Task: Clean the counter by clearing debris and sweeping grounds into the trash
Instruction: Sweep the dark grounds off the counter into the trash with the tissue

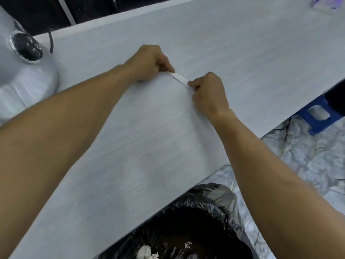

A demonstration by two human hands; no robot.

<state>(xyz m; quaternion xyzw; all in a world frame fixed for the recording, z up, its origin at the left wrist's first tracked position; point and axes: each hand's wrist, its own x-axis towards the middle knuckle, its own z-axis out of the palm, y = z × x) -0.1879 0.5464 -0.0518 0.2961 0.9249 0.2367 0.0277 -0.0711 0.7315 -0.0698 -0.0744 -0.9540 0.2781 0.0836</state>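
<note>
Pale wood-grain counter [214,53] over a marbled floor [308,156], blurry frame. Both hands out over the counter middle: left hand [149,62] and right hand [209,92] each pinch one end of a thin white strip [179,78], maybe paper or a wipe folded narrow, can't tell which. Strip is stretched between them, low at the surface, looks to be touching or just above it. Both grips closed on the strip, fingers curled. Trash bin [186,230] with black liner sits below the near counter edge, just under the arms; white crumpled scraps [147,253] already inside, so some debris looks cleared. No grounds visible on the counter here, though blur could hide fine ones. Judging by that, mostly done; what's left seems to be a last drag toward the bin edge and dropping the strip in. White appliance [24,71] with black dial at far left, blue stool [317,116] at right.
</note>
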